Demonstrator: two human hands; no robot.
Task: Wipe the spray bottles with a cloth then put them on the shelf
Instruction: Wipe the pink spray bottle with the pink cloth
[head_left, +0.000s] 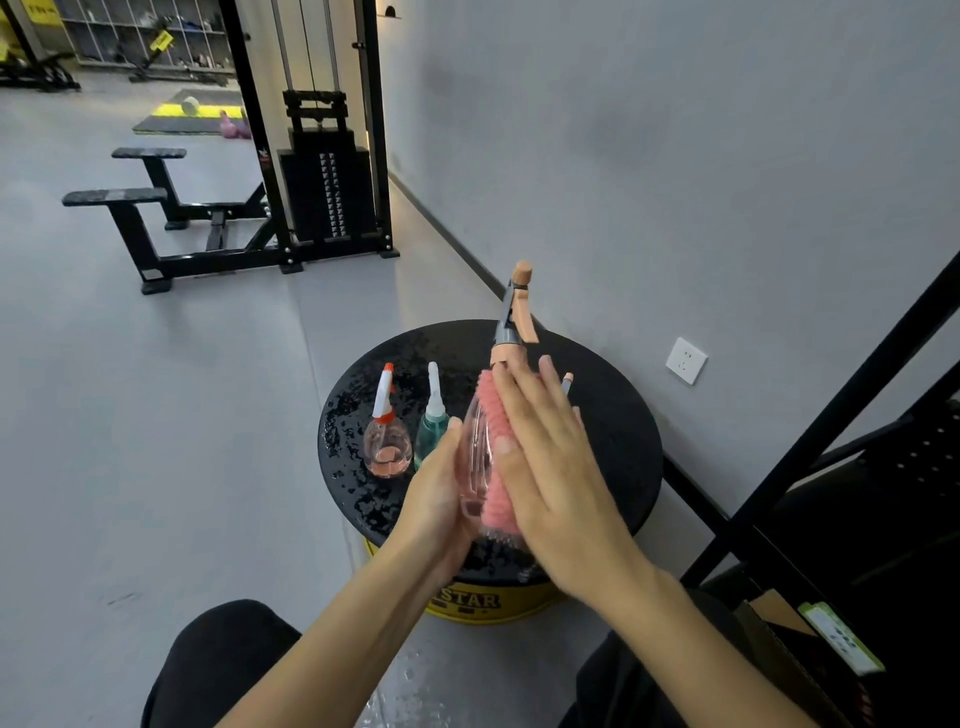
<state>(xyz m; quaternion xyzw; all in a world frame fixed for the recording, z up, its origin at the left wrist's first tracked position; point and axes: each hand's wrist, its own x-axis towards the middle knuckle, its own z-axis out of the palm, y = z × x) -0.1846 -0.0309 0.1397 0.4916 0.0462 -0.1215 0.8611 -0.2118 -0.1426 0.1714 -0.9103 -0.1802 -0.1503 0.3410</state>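
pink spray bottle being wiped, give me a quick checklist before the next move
1. Pink spray bottle supported by the left hand: ok.
2. Pink cloth pressed to the bottle under the right hand: ok.
3. Bottle wiped all round: cannot tell, its far side is hidden.
4. Small pink bottle and green bottle upright on the round black top, waiting: ok.
5. Round top dry: not ok, it glistens with droplets.
6. Free space on the black shelf to the right: cannot tell.
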